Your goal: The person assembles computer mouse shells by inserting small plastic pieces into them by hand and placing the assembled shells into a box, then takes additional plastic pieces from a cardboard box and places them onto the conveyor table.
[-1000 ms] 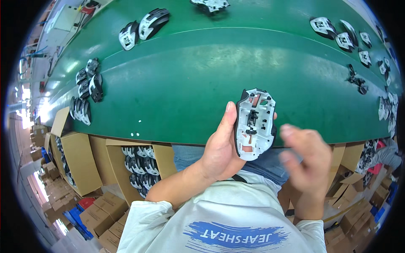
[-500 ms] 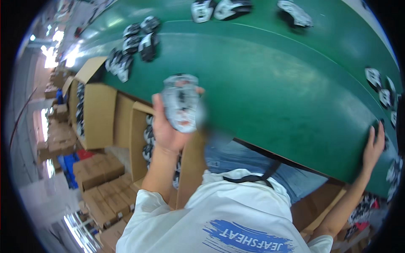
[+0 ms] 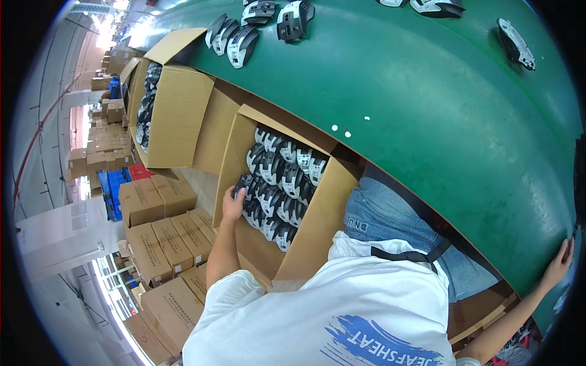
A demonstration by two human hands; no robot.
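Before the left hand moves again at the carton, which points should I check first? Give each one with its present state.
1. Left hand reaches the open carton: ok.
2. Grip on the mouse shell at its fingertips: cannot tell, fingers hide it.
3. Shells in the carton stand in tidy rows: ok.
4. Free space in the carton near the hand: ok.
5. Right hand rests on the green table edge: ok.
6. Second carton keeps clear of the arm: ok.

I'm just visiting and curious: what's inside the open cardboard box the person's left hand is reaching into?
The cardboard box holds rows of black-and-white mouse shells, packed on edge. The left hand touches the nearest row. Anything beneath the top layer is covered.
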